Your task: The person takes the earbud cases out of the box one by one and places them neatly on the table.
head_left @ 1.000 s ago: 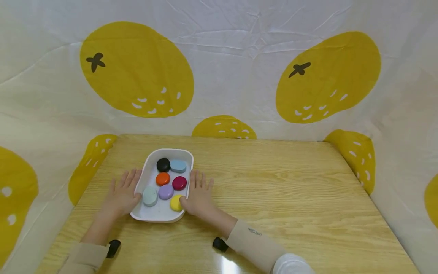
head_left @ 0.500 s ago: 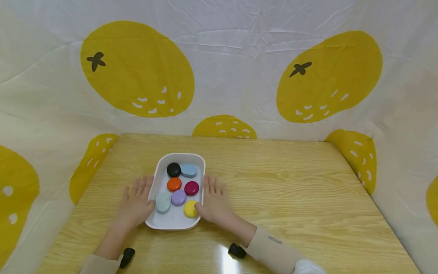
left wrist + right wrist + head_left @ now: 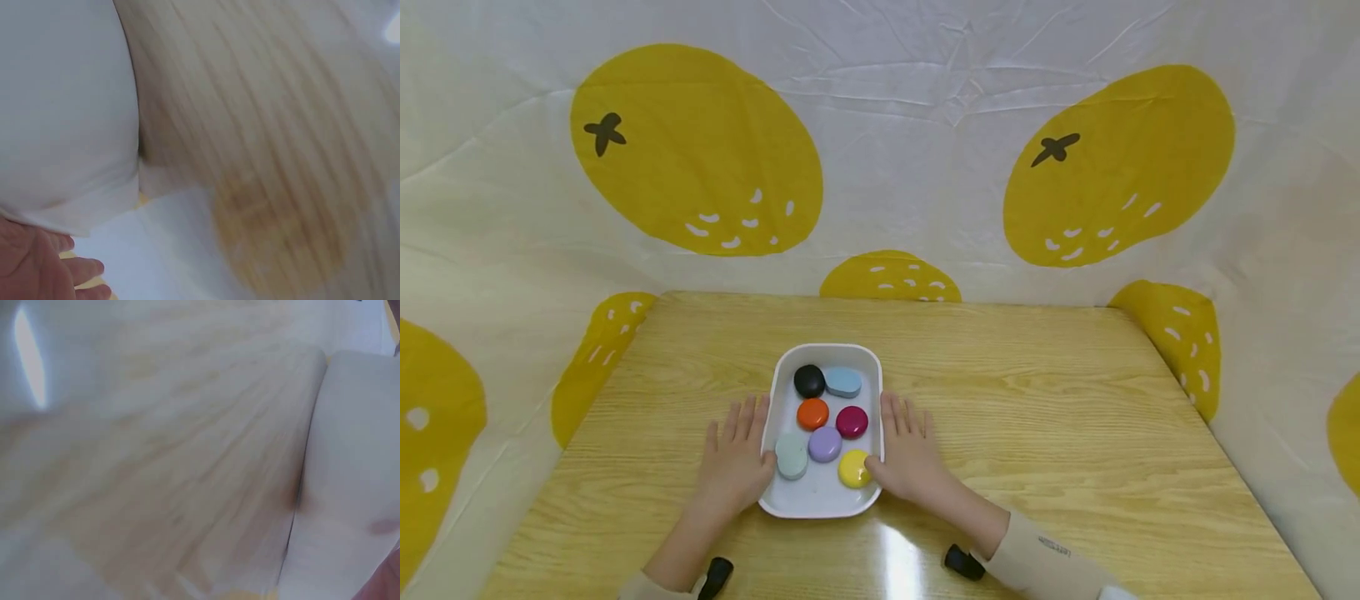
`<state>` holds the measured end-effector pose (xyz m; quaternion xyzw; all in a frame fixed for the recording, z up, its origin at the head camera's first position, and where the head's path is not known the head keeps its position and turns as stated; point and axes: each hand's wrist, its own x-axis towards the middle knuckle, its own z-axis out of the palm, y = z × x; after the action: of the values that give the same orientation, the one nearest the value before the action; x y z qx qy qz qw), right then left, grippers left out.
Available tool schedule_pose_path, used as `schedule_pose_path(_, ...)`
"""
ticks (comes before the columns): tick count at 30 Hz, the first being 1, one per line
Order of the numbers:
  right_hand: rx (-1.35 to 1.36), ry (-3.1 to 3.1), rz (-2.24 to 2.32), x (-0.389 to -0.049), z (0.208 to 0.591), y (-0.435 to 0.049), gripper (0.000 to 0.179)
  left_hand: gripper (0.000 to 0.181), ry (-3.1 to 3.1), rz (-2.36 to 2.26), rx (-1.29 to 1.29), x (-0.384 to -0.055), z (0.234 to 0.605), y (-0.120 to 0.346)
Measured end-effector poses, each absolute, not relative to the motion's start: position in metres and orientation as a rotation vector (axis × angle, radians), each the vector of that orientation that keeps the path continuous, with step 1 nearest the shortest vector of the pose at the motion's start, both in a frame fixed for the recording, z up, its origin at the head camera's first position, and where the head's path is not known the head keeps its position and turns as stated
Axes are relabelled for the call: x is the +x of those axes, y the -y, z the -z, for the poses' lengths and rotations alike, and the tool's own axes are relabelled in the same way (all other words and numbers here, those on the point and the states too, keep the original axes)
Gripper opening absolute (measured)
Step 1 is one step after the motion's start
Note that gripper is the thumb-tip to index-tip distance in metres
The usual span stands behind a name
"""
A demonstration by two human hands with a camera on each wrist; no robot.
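The left hand (image 3: 733, 462) and right hand (image 3: 913, 454), both outstretched, touch the left and right sides of the white tray (image 3: 808, 502) on the bench (image 3: 1052, 400).

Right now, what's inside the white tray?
Seven pieces: a black one, light blue one, orange one, crimson one, lavender one, pale green one and yellow one. The right hand covers a bit of the yellow one's edge; the tray floor beneath each is hidden.

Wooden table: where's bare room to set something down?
Bare wood spreads rightward from the right hand to the patterned white cloth; another strip lies behind the white rounded tray. Crowded: tray sides, flanked by that hand and the left hand, and its middle, holding seven coloured rounded pieces.
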<state>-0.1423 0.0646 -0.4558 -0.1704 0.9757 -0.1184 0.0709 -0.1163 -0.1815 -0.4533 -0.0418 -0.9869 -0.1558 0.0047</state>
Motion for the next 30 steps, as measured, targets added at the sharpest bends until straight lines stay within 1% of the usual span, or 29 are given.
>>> schedule_pose_path(9, -0.473, -2.941, 0.335, -0.134, 0.452, -0.081, 0.088, 0.069, 3.075, 0.455, -0.131, -0.111, 0.455, 0.163)
schedule_pose_path(23, -0.485, -2.997, 0.411, -0.133, 0.449, -0.083, 0.089, 0.068, 3.073, 0.5, -0.114, -0.11, 0.453, 0.16)
schedule_pose_path(27, -0.559, -3.066, 0.432, -0.139, 0.444, -0.08, 0.08, 0.068, 3.065, 0.515, -0.109, -0.109, 0.453, 0.16)
schedule_pose_path(30, -0.69, -3.095, 0.47, -0.144, 0.441, -0.075, 0.07, 0.068, 3.063, 0.531, -0.11, -0.109, 0.454, 0.16)
